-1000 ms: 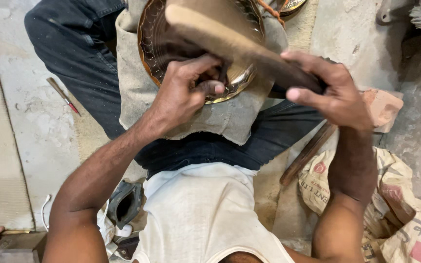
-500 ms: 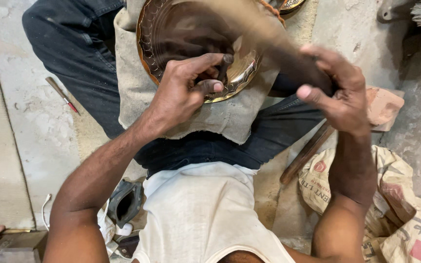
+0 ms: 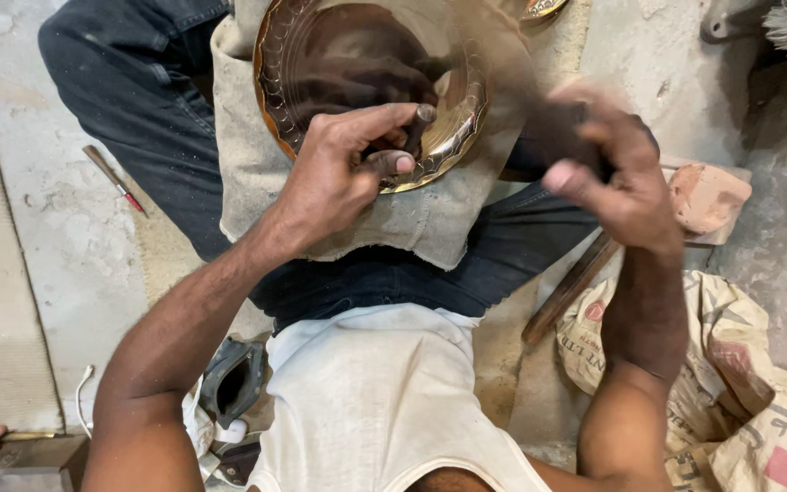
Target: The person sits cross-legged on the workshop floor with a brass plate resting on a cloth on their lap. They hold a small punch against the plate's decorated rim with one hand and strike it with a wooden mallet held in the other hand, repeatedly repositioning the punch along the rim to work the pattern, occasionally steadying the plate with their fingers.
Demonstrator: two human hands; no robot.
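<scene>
1. Brass plate (image 3: 371, 87) sits on a cloth (image 3: 430, 223) over the lap, and the left hand (image 3: 343, 173) pinches something small against its rim, hard to tell what.
2. Right hand (image 3: 617, 178) is fisted on a blurred dark handle, mid-swing.
3. I'd say keep the pinch steady, strikes light and square.
4. Brick (image 3: 708, 196) lies nearby.

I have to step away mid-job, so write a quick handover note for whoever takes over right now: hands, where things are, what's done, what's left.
Left hand: fingers pinched on the rim of the brass plate, apparently steadying a small tool too hidden to identify.
Right hand: raised and motion-blurred, gripping a dark handle, likely a wooden mallet.
Plate lies on a cloth across the lap.
Done: scalloped border pattern shows along the rim.
Left: cannot tell how much remains.
</scene>
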